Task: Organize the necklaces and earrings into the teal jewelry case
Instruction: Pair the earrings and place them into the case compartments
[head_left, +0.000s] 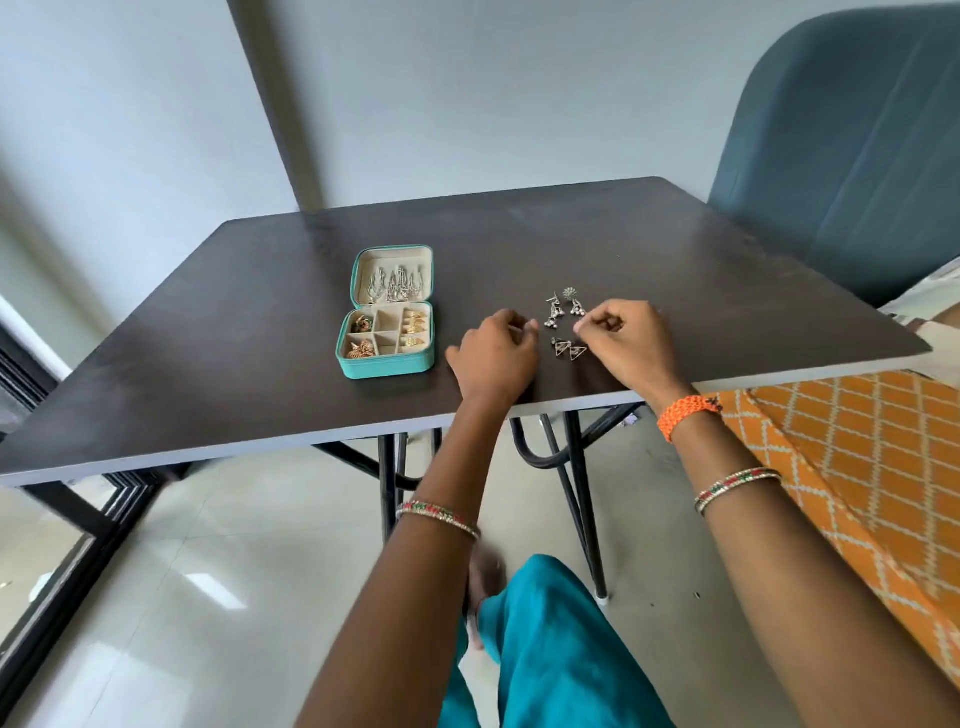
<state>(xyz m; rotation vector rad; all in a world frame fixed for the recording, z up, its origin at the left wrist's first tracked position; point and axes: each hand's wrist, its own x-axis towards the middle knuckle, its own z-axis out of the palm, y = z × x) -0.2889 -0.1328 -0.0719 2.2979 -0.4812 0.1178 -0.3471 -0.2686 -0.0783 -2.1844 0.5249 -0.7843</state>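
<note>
Case (385, 312) sits left of earrings (566, 325); left hand (496, 353) nearer, fingers curled; right hand (626, 345) pinching; contents of both unclear.

So the counter (260, 364) fills the middle of the frame, with a chair (852, 156) behind its far right corner, up in the upper right. The jewelry case (387, 312) sits open left of center on the counter, lid half toward the back, tray half toward the front. Necklaces (395, 285) lie in the lid, earrings (415, 325) in the tray compartments. Right of the case, a loose bunch of earrings (566, 325) lies on the counter, between the left hand (493, 353) and the right hand (623, 338). Both hands are near the front edge. A patterned cloth (857, 467) is at the lower right, beside the counter.
</note>
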